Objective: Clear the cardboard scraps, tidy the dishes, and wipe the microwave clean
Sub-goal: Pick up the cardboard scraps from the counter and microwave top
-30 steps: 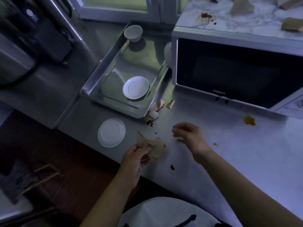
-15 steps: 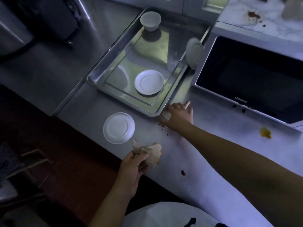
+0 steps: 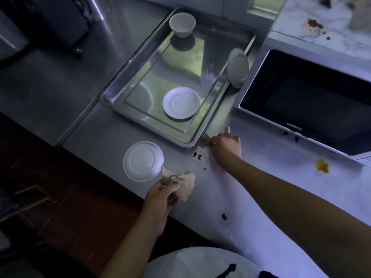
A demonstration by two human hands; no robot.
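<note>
My left hand [image 3: 160, 199] grips a bunch of crumpled cardboard scraps [image 3: 183, 182] at the counter's front edge. My right hand [image 3: 225, 145] lies at the near right corner of the metal tray [image 3: 144, 125], its fingers closed on small cardboard scraps [image 3: 205, 139]. One white saucer [image 3: 180, 102] lies in the tray, a white cup [image 3: 182, 25] stands at its far end, and another saucer [image 3: 237, 67] leans on the tray's right rim. An upturned saucer [image 3: 143, 161] rests on the counter by my left hand. The microwave [image 3: 307, 97] stands at the right, door shut.
Brown sauce spots [image 3: 197, 155] mark the counter by the tray corner, another spot [image 3: 224, 216] lies nearer me, and an orange smear [image 3: 322, 165] sits below the microwave. The microwave's marbled top [image 3: 313, 25] carries a brown stain and more scraps. A dark appliance [image 3: 60, 23] stands far left.
My right hand reached forward from mid-counter to the tray's corner and closed on the small scraps there. My left hand kept hold of its bunch of scraps.
</note>
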